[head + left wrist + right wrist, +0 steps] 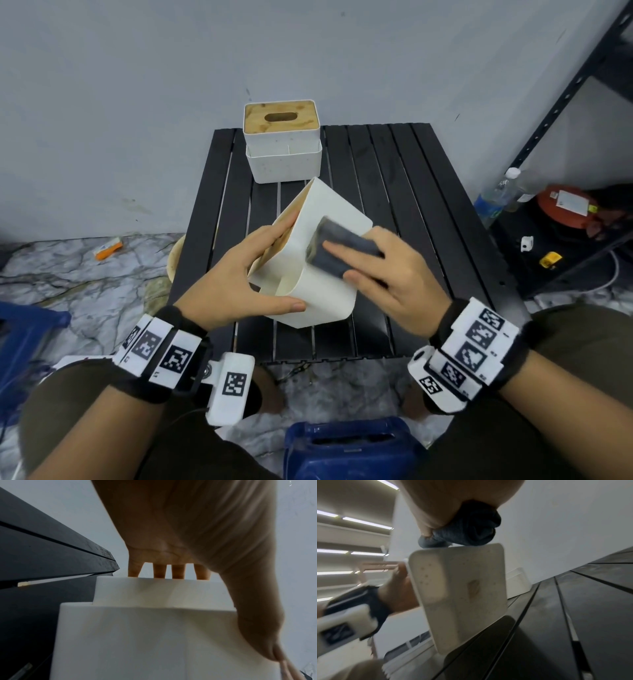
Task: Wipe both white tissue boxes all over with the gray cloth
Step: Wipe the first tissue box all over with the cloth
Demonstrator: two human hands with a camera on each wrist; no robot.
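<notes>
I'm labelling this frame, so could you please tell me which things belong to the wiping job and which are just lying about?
Job:
- tilted tissue box, held by left hand
- gray cloth under right hand
- far tissue box

Lying about:
- water bottle
- orange packet

Black slatted table [404,192]; water bottle [496,197], black shelf rack [561,102] right; blue stool [352,448] below.

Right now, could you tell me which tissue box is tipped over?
The near tissue box, tilted in the left hand under the gray cloth; the far tissue box stands upright.
</notes>
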